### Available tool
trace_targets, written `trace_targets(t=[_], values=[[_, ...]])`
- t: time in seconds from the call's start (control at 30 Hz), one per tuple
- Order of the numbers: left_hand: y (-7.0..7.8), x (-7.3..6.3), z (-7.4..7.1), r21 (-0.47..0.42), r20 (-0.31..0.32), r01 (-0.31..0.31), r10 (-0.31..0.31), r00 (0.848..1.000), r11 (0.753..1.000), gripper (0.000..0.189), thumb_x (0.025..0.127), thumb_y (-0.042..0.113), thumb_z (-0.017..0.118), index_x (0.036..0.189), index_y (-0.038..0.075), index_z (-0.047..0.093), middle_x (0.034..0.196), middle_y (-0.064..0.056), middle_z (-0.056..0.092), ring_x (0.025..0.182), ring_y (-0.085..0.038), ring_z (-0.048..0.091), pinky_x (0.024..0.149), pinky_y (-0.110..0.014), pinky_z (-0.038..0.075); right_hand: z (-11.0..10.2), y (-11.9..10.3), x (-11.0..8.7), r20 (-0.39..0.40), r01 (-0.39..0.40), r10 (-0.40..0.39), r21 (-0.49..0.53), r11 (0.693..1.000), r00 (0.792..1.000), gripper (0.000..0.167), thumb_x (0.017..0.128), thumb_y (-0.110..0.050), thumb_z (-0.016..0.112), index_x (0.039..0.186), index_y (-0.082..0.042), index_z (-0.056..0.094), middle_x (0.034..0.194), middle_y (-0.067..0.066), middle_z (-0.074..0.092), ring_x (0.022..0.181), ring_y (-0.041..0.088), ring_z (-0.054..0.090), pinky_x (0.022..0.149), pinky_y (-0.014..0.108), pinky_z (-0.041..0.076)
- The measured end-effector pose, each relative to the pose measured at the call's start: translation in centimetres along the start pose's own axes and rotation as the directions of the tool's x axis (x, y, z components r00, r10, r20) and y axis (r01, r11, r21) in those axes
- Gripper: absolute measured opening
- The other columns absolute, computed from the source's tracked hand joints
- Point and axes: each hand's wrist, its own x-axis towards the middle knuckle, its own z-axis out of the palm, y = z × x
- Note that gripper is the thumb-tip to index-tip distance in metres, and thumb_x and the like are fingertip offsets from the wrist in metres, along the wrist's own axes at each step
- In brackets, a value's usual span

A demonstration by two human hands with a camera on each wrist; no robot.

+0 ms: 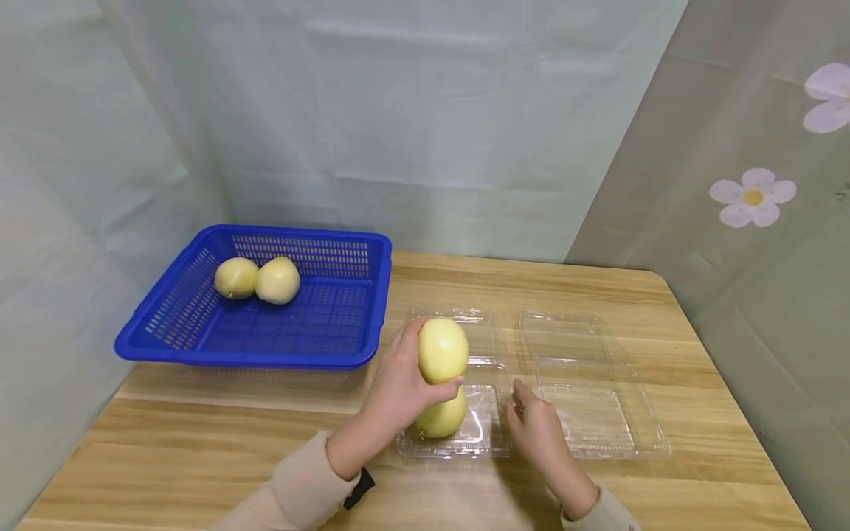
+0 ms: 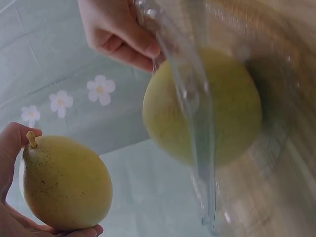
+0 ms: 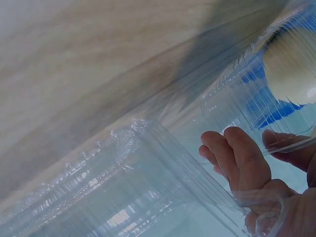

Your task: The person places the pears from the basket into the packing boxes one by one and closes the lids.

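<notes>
My left hand (image 1: 397, 385) grips a pale yellow melon (image 1: 443, 348), its short stem showing in the left wrist view. Directly below, in the head view, a second yellow melon (image 1: 441, 419) lies on the left side of an opened clear plastic clamshell box (image 1: 483, 444). My right hand (image 1: 539, 428) is at this box's right edge, pinching the rim between thumb and fingers (image 3: 247, 158). Another opened clear clamshell box (image 1: 591, 417) stands just right of that hand, with no fruit in it.
A blue plastic basket (image 1: 380, 302) at the back left holds two more yellow melons (image 1: 277, 280). Both box lids (image 1: 571, 335) lie folded back toward the curtain (image 1: 425, 133) behind the wooden table (image 1: 265, 435).
</notes>
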Motion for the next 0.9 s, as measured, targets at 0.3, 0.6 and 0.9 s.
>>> trace_targets(t=[0.3, 0.6, 0.9], values=[[0.2, -0.5, 1.8, -0.046, 0.056, -0.023, 0.026, 0.998, 0.999, 0.082, 0.06, 0.025, 0.084, 0.128, 0.0, 0.046, 0.118, -0.015, 0.057, 0.1, -0.029, 0.059, 0.083, -0.046, 0.052, 0.0, 0.1, -0.1, -0.041, 0.054, -0.057, -0.062, 0.997, 0.998, 0.03, 0.081, 0.01, 0.059, 0.109, 0.02, 0.059, 0.092, 0.029, 0.068, 0.083, 0.041, 0.068, 0.07, 0.044, 0.057], [0.1, -1.1, 3.7, -0.043, 0.099, -0.056, 0.06, 0.993, 0.997, 0.081, 0.06, 0.026, 0.083, 0.127, 0.0, 0.047, 0.116, -0.015, 0.057, 0.096, -0.027, 0.059, 0.079, -0.043, 0.053, 0.1, 0.1, -0.1, -0.039, 0.042, -0.045, -0.069, 0.997, 0.998, 0.028, 0.082, 0.008, 0.06, 0.108, 0.017, 0.06, 0.088, 0.026, 0.069, 0.077, 0.038, 0.069, 0.065, 0.042, 0.057], [0.3, -1.7, 4.7, -0.029, 0.175, -0.068, 0.072, 0.982, 0.997, 0.085, 0.059, 0.025, 0.085, 0.129, -0.003, 0.044, 0.115, -0.016, 0.057, 0.095, -0.028, 0.061, 0.08, -0.043, 0.054, -0.1, 0.0, -0.1, -0.037, 0.034, -0.036, -0.058, 0.998, 0.999, 0.029, 0.082, 0.011, 0.057, 0.109, 0.019, 0.059, 0.091, 0.029, 0.068, 0.076, 0.037, 0.068, 0.062, 0.04, 0.057]])
